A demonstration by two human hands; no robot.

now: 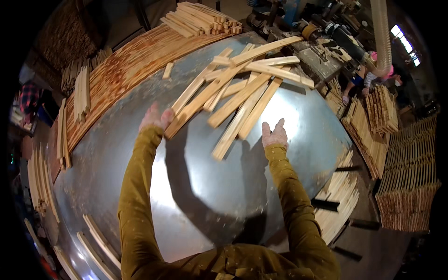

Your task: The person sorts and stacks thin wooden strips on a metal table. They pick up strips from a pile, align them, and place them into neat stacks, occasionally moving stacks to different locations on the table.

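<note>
Several pale wooden strips (242,110) lie crossed in a loose heap on a shiny metal tabletop (205,182). My left hand (156,117) is beside the near left ends of the heap, its fingers stretched out and a little blurred. Its thumb is close to the end of one long strip (200,100); whether they touch, I cannot tell. To the right of the heap, my right hand (275,134) hovers over the metal with fingers apart, holding nothing.
A reddish-brown board (140,58) runs along the far left edge, with a stack of strips (200,19) on it. Machinery (326,35) stands at the far right. Bundled strips (406,205) are piled at right, where another person (373,77) works; a second person (30,100) is at left.
</note>
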